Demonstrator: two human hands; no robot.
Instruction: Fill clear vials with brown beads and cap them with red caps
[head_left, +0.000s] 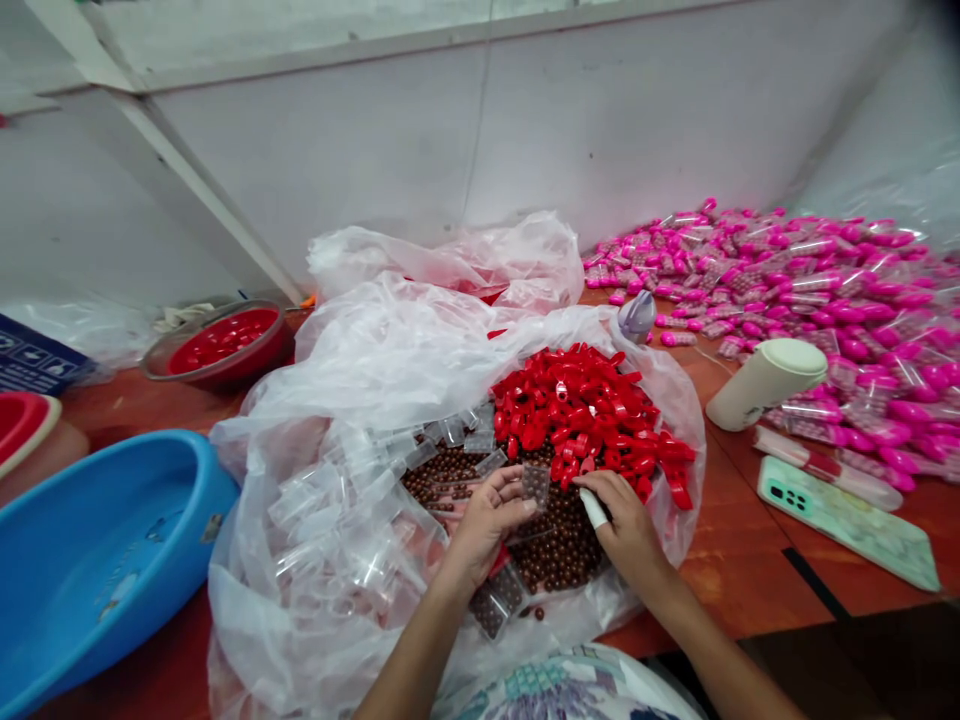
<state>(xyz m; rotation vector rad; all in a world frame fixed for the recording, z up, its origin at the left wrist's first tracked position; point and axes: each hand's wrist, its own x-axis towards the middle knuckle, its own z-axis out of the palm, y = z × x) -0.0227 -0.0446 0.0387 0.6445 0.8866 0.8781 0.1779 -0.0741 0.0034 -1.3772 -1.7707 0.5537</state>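
My left hand (491, 508) pinches a small clear plastic case (535, 485) between thumb and fingers, above a heap of brown beads (559, 550). My right hand (621, 512) reaches over the beads at the lower edge of a pile of glossy red plastic pieces (577, 405). Its fingers are stretched and slightly apart; a white covering (592, 508) wraps one digit. I make out nothing held in it. Below my left hand lie more clear cases (496, 600), brown beads showing through. Many more clear cases (352, 510) fill the left side of the crumpled plastic bag (259, 600).
A blue basin (97, 570) stands at left, behind it a bowl (217, 345) of red pieces. At right lie a pale cylindrical container (765, 385), a clear tube (825, 468), a green phone (847, 520) and a large heap of pink-capped clear tubes (825, 310). A wall (420, 130) rises behind.
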